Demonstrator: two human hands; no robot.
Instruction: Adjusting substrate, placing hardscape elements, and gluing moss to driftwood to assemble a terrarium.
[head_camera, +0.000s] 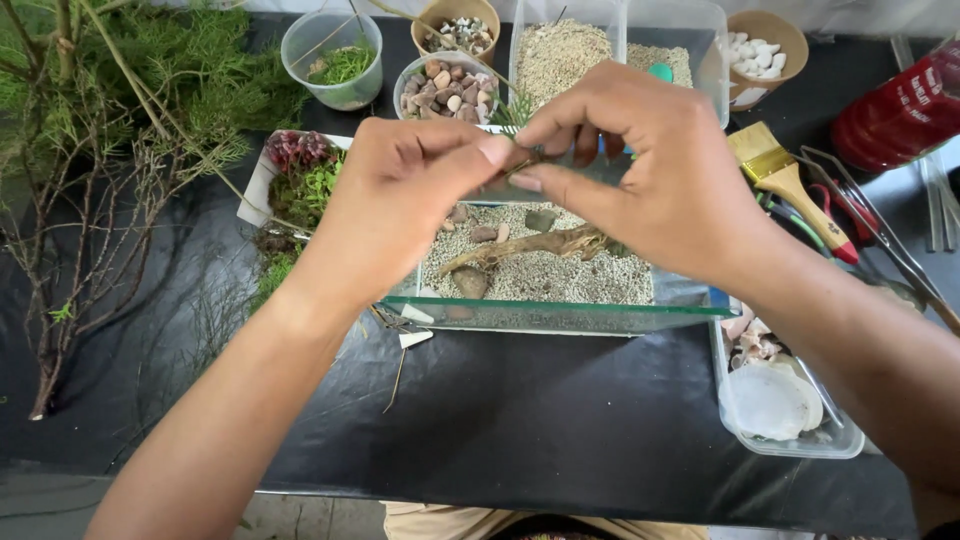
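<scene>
Head view: two hands (520, 175), one sprig (519, 110)

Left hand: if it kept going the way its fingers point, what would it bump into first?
The left hand points right, toward the right hand. Its fingertips already meet the right hand's at a small green sprig pinched between them above the glass tank, so it would probably press into those fingers first.

1. Green sprig (520, 108): small, feathery, held upright between my pinched fingertips, above the glass tank (560, 315).
2. Tank: rectangular, clear, on the tabletop; holds pale gravel, driftwood (530, 245), few stones.
</scene>
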